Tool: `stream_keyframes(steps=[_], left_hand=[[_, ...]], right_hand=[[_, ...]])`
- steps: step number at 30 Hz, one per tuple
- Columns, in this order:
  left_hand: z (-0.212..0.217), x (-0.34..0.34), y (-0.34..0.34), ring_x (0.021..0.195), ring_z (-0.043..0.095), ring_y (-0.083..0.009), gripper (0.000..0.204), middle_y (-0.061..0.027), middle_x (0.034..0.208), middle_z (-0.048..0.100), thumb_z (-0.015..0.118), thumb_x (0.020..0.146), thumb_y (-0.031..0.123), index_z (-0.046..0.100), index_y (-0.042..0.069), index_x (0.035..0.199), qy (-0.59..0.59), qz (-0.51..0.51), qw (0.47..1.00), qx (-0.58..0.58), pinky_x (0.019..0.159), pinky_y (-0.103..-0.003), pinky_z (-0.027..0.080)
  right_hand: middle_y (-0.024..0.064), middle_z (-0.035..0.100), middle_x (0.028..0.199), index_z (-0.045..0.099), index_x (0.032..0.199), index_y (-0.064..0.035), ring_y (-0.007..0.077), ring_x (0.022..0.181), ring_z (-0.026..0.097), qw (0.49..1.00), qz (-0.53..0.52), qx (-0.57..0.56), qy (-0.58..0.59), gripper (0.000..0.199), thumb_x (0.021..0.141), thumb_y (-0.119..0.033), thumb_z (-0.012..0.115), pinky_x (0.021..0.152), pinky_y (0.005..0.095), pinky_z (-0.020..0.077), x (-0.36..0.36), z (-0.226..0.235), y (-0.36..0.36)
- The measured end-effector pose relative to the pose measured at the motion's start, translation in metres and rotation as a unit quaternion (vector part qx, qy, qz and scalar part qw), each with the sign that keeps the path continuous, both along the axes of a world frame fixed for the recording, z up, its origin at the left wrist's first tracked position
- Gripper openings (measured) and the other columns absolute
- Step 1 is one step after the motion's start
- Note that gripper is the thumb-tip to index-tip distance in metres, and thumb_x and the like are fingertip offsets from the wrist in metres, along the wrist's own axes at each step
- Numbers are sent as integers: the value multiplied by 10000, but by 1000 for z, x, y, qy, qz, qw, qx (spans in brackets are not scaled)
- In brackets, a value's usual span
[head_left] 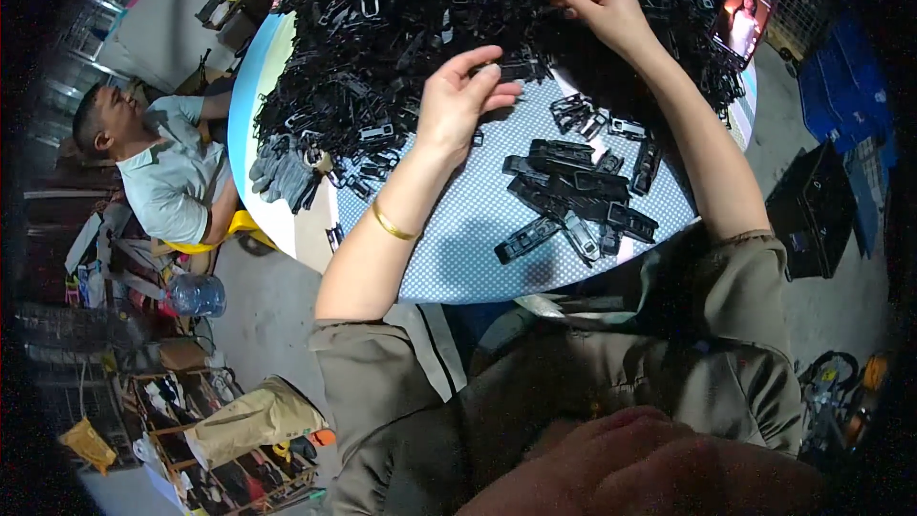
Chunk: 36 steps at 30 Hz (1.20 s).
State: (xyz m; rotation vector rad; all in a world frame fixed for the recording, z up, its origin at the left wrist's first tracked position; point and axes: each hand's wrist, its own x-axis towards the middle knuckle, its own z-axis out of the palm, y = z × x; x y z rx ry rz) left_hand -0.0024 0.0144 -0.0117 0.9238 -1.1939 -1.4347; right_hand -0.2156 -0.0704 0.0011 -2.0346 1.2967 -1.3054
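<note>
The round table (449,268), covered in a blue dotted cloth, carried a great heap of black plastic parts (449,19) that filled its far half; most of the work, by my judgement, remained undone, since that heap dwarfed everything else. Nearer the person lay a much smaller group of sorted black pieces (578,196), set flat on the bare cloth, apart from the heap; these looked like the finished share. A bundle of grey gloves (287,172) rested at the table's left edge, and another person in a light shirt (177,177) sat beyond it. The left hand (463,96) hovered at the heap's near edge, fingers loosely curled, possibly pinching one small black piece; I could not tell for certain. The right hand (602,10) reached into the heap, fingertips narrowed among the parts.
</note>
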Motion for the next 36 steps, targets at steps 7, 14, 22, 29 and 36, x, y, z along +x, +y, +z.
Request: stream_keyframes(steps=[7,14,22,29,36], left_hand=[[-1,-4,5,792,620,-190,287,-138,955,570,447,883,87,459,-55,1132,-11,-25,1000,1,673,-234,520],[-1,-2,2,891,604,-245,314,-174,992,556,391,909,103,409,-86,1158,25,-12,999,37,751,-267,526],[3,0,2,933,575,-289,315,-208,1022,524,342,915,93,380,-99,1161,145,-35,986,78,813,-335,498],[3,-2,8,894,593,-249,308,-215,984,556,330,923,102,398,-90,1154,132,-32,988,69,825,-324,502],[0,-6,8,736,590,-119,305,-22,732,515,379,914,107,428,-71,1156,17,-2,1000,7,759,-243,513]], right_hand=[[148,627,772,662,818,-62,291,754,612,923,-169,-128,323,268,768,-314,587,661,366,487,27,16,-36],[151,621,752,646,747,-55,309,740,603,891,-201,-85,397,191,682,-231,613,679,375,491,31,22,-45],[57,575,946,504,1134,-24,127,845,574,966,207,79,-137,394,752,-31,602,767,250,469,16,17,50],[64,624,936,611,966,-10,137,869,591,982,190,0,11,270,698,-18,649,774,253,464,28,13,69],[84,634,954,628,945,-27,203,908,597,951,170,-229,119,304,649,-54,689,793,297,454,25,4,64]])
